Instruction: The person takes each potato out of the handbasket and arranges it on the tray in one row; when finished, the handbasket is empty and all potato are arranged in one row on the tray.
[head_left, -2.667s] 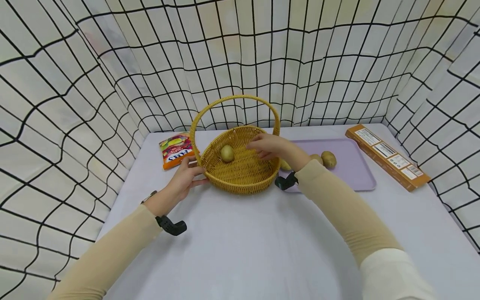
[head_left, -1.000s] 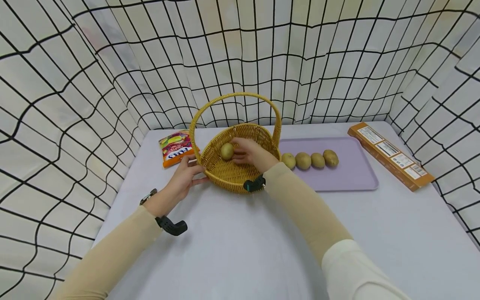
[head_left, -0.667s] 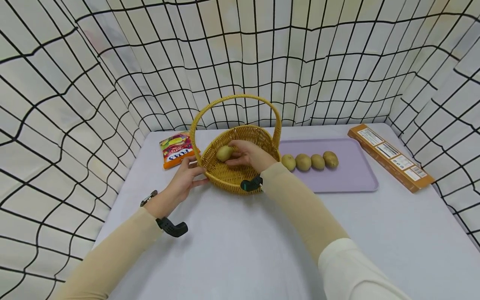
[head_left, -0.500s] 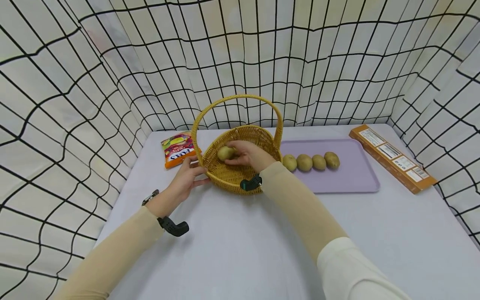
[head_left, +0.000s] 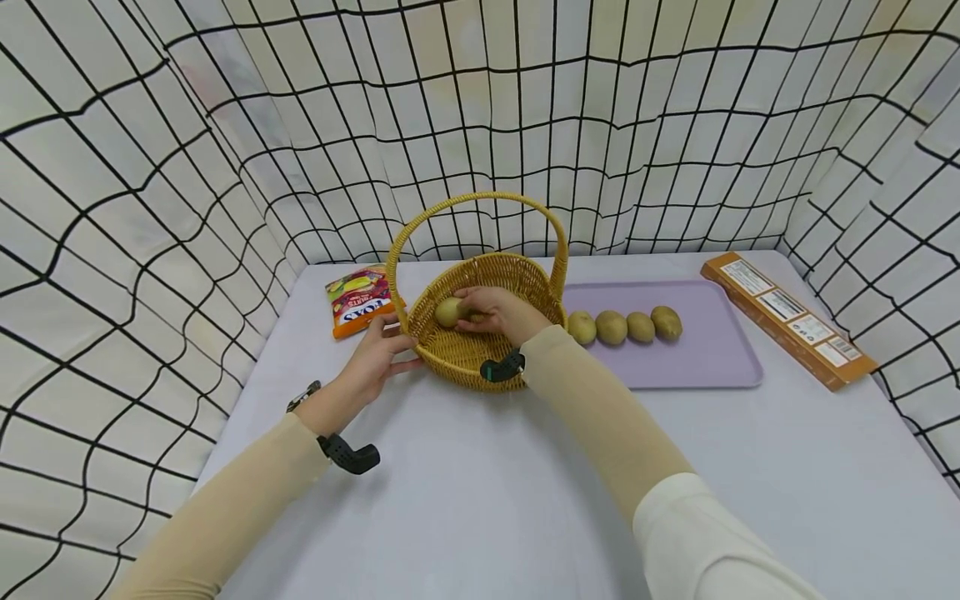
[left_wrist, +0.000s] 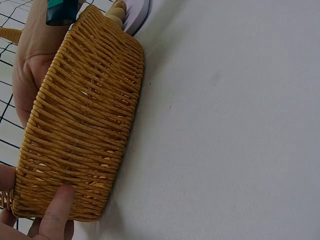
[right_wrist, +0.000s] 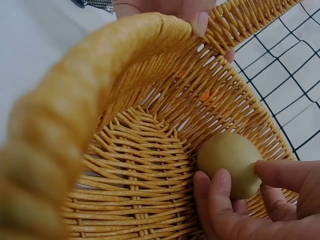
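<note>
A yellow wicker basket (head_left: 480,367) with a tall arched handle stands on the table, one potato (head_left: 448,312) inside it near the left end. My right hand (head_left: 491,312) reaches into the basket and pinches that potato; in the right wrist view, thumb and fingers (right_wrist: 220,192) lie on opposite sides of it. At the basket's left end my left hand (head_left: 378,354) grips the rim, and the left wrist view has one fingertip (left_wrist: 62,195) pressed to the woven outer wall. Part of the potato is hidden behind the right fingers.
Right of the basket lies a lilac tray (head_left: 697,358) with several potatoes (head_left: 611,327) in a row along its left half. An orange candy bag (head_left: 360,304) sits behind my left hand. A long brown box (head_left: 787,321) is at the far right. Black netting (head_left: 525,125) surrounds the table.
My right hand has moved left across the basket and taken hold of the potato, which has tilted slightly. The tray's potatoes have come into full view. My left hand stays on the rim.
</note>
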